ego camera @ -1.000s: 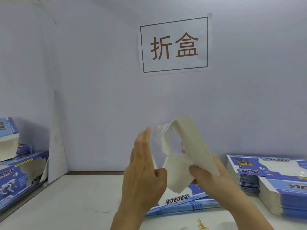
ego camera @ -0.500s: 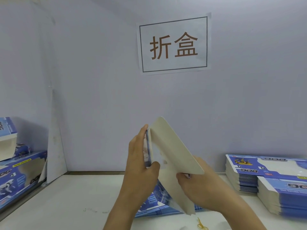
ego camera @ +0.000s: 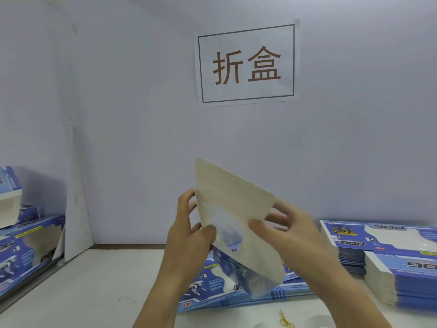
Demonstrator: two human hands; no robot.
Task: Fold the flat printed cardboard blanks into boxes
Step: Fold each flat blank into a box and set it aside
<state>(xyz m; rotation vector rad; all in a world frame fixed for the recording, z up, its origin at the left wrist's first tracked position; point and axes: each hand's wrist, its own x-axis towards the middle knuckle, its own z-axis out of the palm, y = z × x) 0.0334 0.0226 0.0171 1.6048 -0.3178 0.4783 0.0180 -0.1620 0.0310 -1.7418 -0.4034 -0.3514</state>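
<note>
Two bare hands hold one cardboard blank [ego camera: 227, 209] up above the white table [ego camera: 94, 287], its plain unprinted side facing us. The left hand [ego camera: 189, 235] pinches its left edge; the right hand [ego camera: 290, 235] grips its right side. Beneath lies a blue printed blank [ego camera: 212, 290] marked "TOP" (a robot dog pictured). Stacks of blanks [ego camera: 390, 252] reading "DOG" sit right. A wall sign [ego camera: 246, 63] reads "折盒".
</note>
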